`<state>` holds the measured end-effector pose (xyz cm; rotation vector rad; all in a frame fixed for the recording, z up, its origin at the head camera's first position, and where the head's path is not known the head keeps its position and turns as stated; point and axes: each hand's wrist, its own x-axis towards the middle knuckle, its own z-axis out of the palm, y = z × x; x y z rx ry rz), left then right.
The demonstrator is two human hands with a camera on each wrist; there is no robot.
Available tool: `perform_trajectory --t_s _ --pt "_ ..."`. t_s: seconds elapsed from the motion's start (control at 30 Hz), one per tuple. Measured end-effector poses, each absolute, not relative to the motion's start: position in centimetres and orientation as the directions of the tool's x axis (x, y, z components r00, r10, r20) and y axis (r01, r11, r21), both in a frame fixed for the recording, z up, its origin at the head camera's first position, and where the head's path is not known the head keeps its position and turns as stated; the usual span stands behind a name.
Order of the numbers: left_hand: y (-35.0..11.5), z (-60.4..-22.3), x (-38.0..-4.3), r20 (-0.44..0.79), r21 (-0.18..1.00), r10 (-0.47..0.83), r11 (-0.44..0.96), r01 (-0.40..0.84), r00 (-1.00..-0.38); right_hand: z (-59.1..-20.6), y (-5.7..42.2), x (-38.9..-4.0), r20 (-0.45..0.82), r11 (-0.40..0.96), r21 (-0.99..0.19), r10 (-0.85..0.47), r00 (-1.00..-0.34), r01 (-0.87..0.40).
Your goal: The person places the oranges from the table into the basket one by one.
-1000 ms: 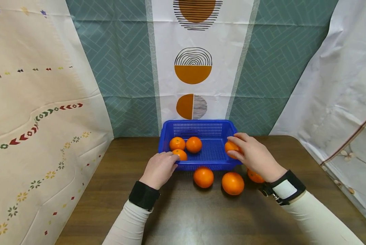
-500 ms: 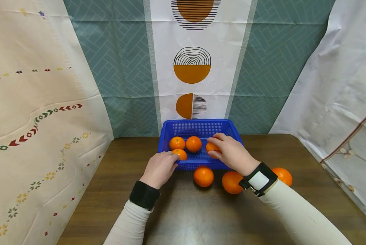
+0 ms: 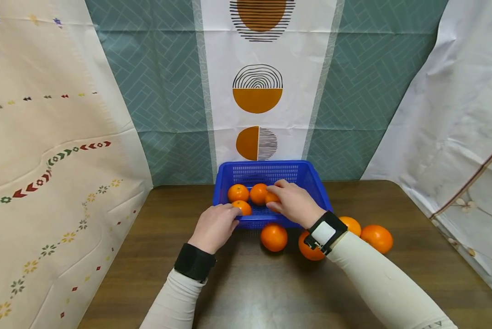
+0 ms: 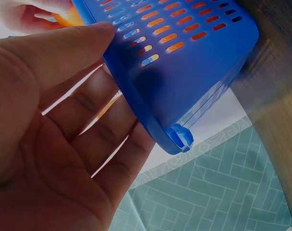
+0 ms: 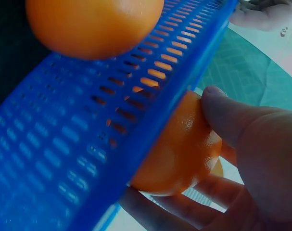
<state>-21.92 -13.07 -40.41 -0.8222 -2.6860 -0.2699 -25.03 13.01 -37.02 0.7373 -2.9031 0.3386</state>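
Observation:
A blue plastic basket [image 3: 311, 183] with slotted walls stands at the back of the table. My left hand [image 3: 215, 227] grips its near rim at the left corner; in the left wrist view the thumb is outside and the fingers [image 4: 107, 120] reach over the rim. My right hand [image 3: 297, 204] holds an orange [image 5: 182, 149] inside the basket, thumb on one side and fingers round the other. Left of the held one lie an orange [image 3: 258, 194], another orange [image 3: 238, 193] and a third orange [image 3: 242, 208] beside my left fingertips.
In front of the basket an orange [image 3: 274, 237] sits on the wooden table [image 3: 246, 292]. To its right are an orange [image 3: 309, 249] partly behind my right wrist, an orange [image 3: 350, 225] and an orange [image 3: 377, 238]. Patterned cloth [image 3: 167, 91] hangs behind the table.
My right hand has moved left inside the basket with the orange, up beside the others there. Oranges at the right have come out from behind my arm. My left hand has stayed put.

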Motion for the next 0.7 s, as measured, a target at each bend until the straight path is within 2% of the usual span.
perform_trajectory --t_s 0.23,0.53,0.7 --pt "-13.1 -40.2 -21.9 0.341 0.084 0.51 0.82 0.566 -0.79 -37.7 11.1 -25.8 0.143 0.872 -0.186 -0.431 -0.891 -0.452" --pt "-13.1 -40.2 -21.8 0.364 0.089 0.513 0.812 0.577 -0.778 -38.4 9.8 -26.8 0.074 0.892 -0.249 -0.371 -0.926 -0.378" --pt "-13.1 -40.3 -21.9 0.367 0.088 0.514 0.81 0.58 -0.775 -39.1 9.5 -27.1 0.059 0.885 -0.263 -0.382 -0.922 -0.384"
